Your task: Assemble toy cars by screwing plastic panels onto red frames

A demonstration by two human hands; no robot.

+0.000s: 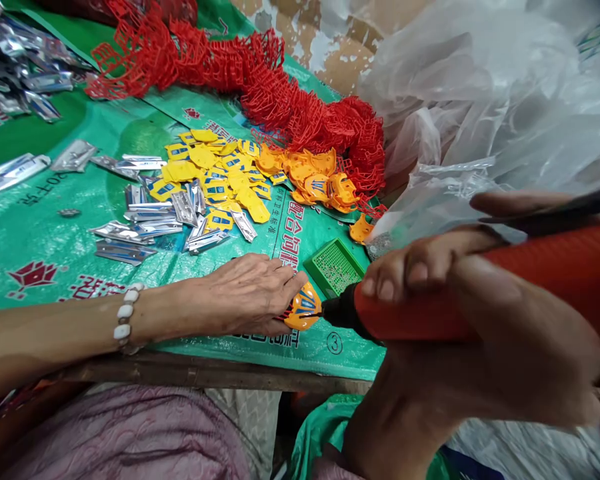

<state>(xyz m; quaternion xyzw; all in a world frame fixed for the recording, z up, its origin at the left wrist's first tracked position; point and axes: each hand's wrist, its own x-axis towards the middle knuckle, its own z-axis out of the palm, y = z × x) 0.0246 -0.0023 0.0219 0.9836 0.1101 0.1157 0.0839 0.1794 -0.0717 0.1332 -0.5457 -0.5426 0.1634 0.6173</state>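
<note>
My left hand [253, 297], with a beaded bracelet at the wrist, grips an orange plastic toy part [306, 305] against the green sheet. Some red plastic shows between its fingers and the part. In my right hand [480, 320] is a red electric screwdriver [430, 300], its fingers wrapped round the body. The black nose of the tool points left, and its thin bit reaches over the orange part. Whether the tip touches a screw is too small to tell. Just beyond the part stands a small green tray [334, 268] holding many tiny screws.
Yellow stickered pieces [220, 173], silver pieces [150, 227] and orange parts [317, 177] lie in piles on the green sheet [80, 267]. Behind them runs a long heap of red plastic frames [260, 80]. Clear plastic bags [470, 100] bulge at right. The table edge [205, 373] is close to my lap.
</note>
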